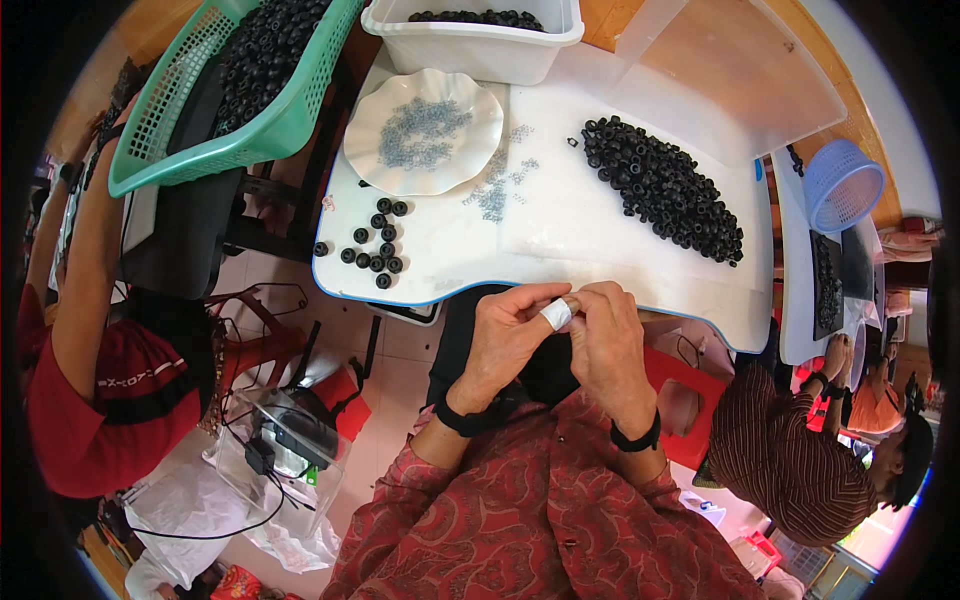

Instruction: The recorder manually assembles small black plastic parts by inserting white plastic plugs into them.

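Note:
My left hand (510,335) and my right hand (608,350) meet just off the table's near edge, fingers drawn together in a pinch. Where they meet, a white strip like tape (558,314) wraps what looks like a finger of my left hand. Whatever small thing lies between the fingertips is hidden. Beyond the hands, several round black parts (377,264) with holes are spread at the table's left corner. Tiny clear springs or rings (492,195) lie loose beside a scalloped white plate (365,165) that holds more of them.
A long heap of black parts (665,185) covers the table's right side. At the back stand a white tub (475,50) and a green basket (215,165), both with black parts. A blue basket (845,187) is at right. Co-workers sit left (120,400) and right (790,455).

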Demonstrator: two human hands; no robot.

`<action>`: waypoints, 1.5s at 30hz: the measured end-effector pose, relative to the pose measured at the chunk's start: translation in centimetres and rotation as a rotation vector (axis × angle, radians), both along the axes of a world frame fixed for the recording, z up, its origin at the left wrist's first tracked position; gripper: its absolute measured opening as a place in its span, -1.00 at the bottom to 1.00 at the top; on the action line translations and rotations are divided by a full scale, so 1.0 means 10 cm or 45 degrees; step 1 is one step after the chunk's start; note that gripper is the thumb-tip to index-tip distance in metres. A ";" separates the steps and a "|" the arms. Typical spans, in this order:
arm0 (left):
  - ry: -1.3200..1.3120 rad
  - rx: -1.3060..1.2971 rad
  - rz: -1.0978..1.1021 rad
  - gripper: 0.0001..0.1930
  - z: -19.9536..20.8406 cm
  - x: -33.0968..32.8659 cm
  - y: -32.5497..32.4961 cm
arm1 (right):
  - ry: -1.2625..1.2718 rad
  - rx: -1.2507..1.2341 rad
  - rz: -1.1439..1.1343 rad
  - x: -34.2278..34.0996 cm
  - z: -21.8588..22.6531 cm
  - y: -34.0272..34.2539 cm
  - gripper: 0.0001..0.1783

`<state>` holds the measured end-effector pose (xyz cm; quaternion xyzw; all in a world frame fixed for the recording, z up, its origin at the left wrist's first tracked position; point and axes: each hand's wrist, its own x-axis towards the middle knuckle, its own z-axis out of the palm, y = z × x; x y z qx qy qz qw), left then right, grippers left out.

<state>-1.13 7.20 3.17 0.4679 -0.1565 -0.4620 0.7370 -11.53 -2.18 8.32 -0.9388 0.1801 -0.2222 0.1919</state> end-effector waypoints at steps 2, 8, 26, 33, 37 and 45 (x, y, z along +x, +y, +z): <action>-0.065 0.036 -0.025 -0.75 0.01 0.01 0.00 | -0.016 0.054 -0.016 -0.01 -0.01 0.00 -0.70; -0.115 0.018 -0.054 -0.74 -0.06 -0.03 -0.03 | -0.021 0.155 -0.093 -0.04 -0.02 -0.02 -0.74; 0.309 -0.331 0.017 -0.67 -0.08 -0.02 -0.02 | -0.444 0.743 -0.106 -0.04 0.05 0.04 -0.86; 0.540 -0.660 -0.075 -0.64 -0.09 0.04 -0.02 | -0.518 1.022 -0.149 -0.08 0.09 0.07 -0.87; 0.536 -0.627 -0.043 -0.61 -0.03 0.03 -0.02 | -0.518 0.792 -0.126 -0.04 0.04 0.06 -0.83; 0.406 -0.541 0.040 -0.63 -0.05 0.00 -0.03 | -0.579 0.994 -0.099 0.04 0.07 0.17 -0.72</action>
